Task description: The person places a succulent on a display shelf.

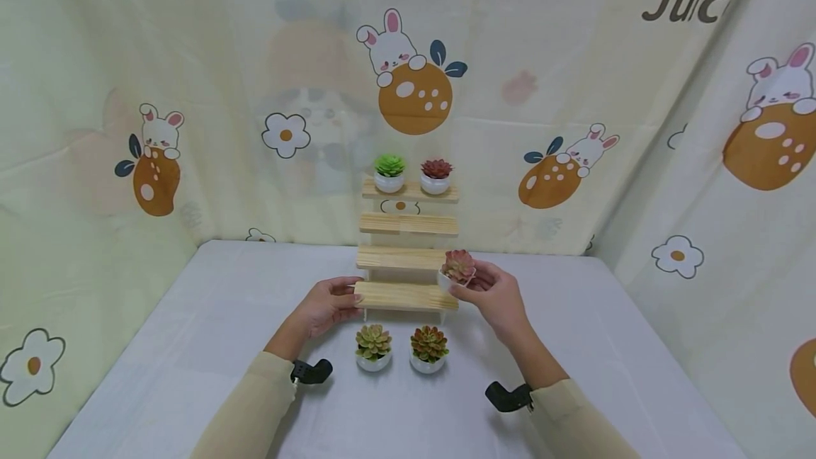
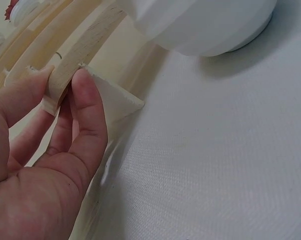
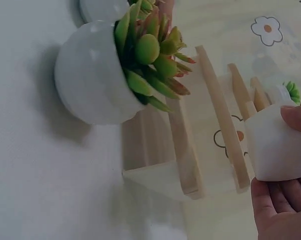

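My left hand (image 1: pixel 328 308) pinches the left end of the lowest step of a wooden tiered shelf (image 1: pixel 404 295); in the left wrist view, thumb and fingers clasp the wooden board (image 2: pixel 85 47). Beside the right end of the lower steps, my right hand (image 1: pixel 499 297) holds a pink potted succulent (image 1: pixel 459 266) by its white pot (image 3: pixel 273 145). It looks raised off the table; whether the pot touches a step I cannot tell. On the top step stand a green potted succulent (image 1: pixel 389 172) and a dark red one (image 1: pixel 436 176).
In front of the shelf, a pale green potted succulent (image 1: pixel 372 347) and a reddish-green one (image 1: pixel 429 349) stand on the white-covered table (image 1: pixel 236 303). A printed curtain (image 1: pixel 484 119) hangs behind. Both wrists wear black camera straps.
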